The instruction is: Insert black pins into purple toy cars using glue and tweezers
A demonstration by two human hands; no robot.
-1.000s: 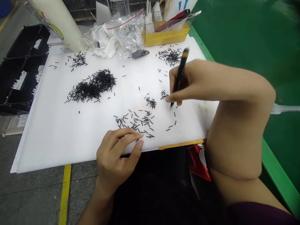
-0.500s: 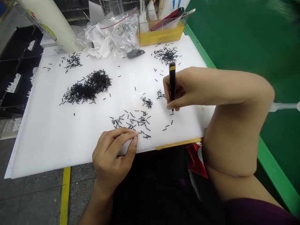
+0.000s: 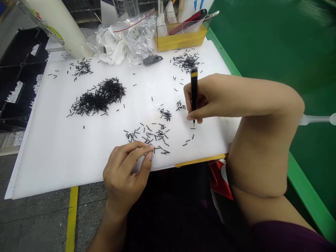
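My right hand [image 3: 203,99] grips black tweezers [image 3: 194,89] with a yellow band, held upright. Their tip points down just above a small black piece [image 3: 193,128] lying flat on the white board [image 3: 60,150]. A few more such pieces lie just below it. At the board's front edge rests my left hand [image 3: 130,171], its thumb and fingertips drawn close in a pinch. Whatever may be between them is too small to make out. Right by those fingertips are loosely scattered black pieces [image 3: 148,134], partly hidden by the hand.
A dense heap of black pieces [image 3: 98,98] lies left of centre, a smaller pile [image 3: 190,63] at the back right. Along the back stand a large white bottle [image 3: 67,28], a clear plastic bag [image 3: 139,35] and a yellow-based tool box [image 3: 181,40]. Black trays [image 3: 15,70] sit at left.
The tweezer tip has lifted slightly off the small black piece, which stays on the board. My left hand has hardly moved.
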